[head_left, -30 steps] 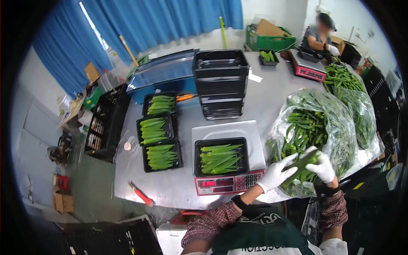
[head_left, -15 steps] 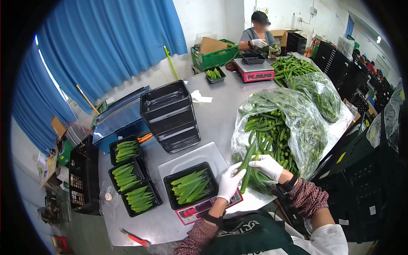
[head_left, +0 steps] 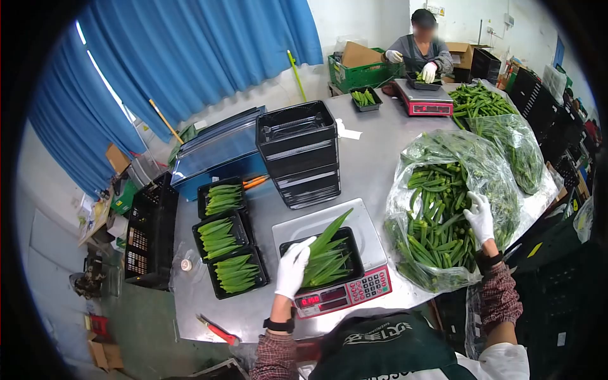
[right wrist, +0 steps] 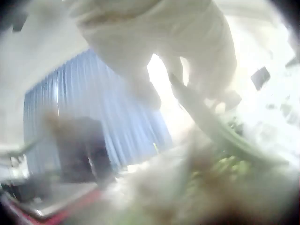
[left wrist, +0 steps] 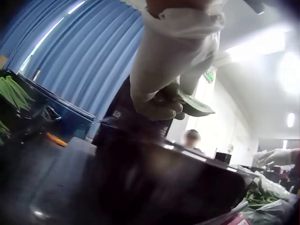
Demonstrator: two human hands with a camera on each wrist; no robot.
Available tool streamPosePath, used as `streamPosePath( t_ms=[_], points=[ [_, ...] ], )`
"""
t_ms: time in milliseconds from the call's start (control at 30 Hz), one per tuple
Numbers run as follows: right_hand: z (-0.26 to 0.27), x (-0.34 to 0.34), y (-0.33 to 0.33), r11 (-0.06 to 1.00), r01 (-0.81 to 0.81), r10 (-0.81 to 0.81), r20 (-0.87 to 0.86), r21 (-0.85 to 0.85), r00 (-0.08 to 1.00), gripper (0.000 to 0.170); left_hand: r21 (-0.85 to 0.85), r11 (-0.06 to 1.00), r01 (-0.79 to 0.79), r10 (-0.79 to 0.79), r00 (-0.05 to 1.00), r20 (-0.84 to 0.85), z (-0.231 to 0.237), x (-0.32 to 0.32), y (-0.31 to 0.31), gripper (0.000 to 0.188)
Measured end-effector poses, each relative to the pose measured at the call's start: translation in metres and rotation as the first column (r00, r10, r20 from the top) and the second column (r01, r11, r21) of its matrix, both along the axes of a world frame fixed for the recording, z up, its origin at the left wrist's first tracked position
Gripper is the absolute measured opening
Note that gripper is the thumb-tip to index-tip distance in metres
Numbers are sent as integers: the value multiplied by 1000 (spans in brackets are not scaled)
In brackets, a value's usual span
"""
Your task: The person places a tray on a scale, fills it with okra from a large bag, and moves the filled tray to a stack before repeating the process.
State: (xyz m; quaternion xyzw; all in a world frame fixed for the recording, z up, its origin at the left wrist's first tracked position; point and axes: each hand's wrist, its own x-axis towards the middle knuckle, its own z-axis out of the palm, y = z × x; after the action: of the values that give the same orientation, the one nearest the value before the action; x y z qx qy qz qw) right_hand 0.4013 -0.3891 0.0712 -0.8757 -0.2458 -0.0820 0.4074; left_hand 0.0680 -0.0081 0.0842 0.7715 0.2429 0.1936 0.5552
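Observation:
My left hand [head_left: 293, 267] curls its fingers on a long okra pod [head_left: 332, 229] whose tip rises over the black tray [head_left: 358, 266] of okra on the scale [head_left: 373, 237]. In the left wrist view, the gloved left hand [left wrist: 159, 75] pinches a green pod [left wrist: 197, 107]. My right hand [head_left: 479, 217] is over loose okra [head_left: 443, 237] in the open plastic bag [head_left: 402, 180], thumb and fingers apart. The blurred right wrist view has a long pod [right wrist: 211, 124] against the right hand [right wrist: 164, 51]; whether it is gripped is unclear.
Three filled okra trays [head_left: 235, 273] line the left side. Behind the scale stands a tall stack of black trays [head_left: 297, 158]. A red-handled knife [head_left: 218, 331] lies at the front edge. A person [head_left: 421, 54] works at another scale [head_left: 425, 101].
My hands have separated: the left moved left over the tray with okra, the right moved right over the bag. The person opposite has a hand down at their tray.

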Motion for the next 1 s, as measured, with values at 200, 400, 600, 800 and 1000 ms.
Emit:
streamPosePath(
  t_ms=[200,400,600,800,1000],
  points=[
    [19,-33,15,988,-60,81,151,-142,985,56,717,697,29,67,992,-105,-39,-15,15,33],
    [49,-83,56,921,-271,329,186,-280,926,45,707,697,-124,161,987,14,-29,-44,23,33],
    [48,-128,110,683,-646,660,-88,-341,746,37,616,743,-260,325,946,7,-22,-87,37,35],
    [42,-149,179,653,-706,727,-32,-275,686,29,577,775,-257,299,954,23,-24,-87,25,34],
    [-4,-165,256,641,-599,743,190,-481,642,18,654,743,-140,202,979,-20,-29,-58,14,39]
  ],
)
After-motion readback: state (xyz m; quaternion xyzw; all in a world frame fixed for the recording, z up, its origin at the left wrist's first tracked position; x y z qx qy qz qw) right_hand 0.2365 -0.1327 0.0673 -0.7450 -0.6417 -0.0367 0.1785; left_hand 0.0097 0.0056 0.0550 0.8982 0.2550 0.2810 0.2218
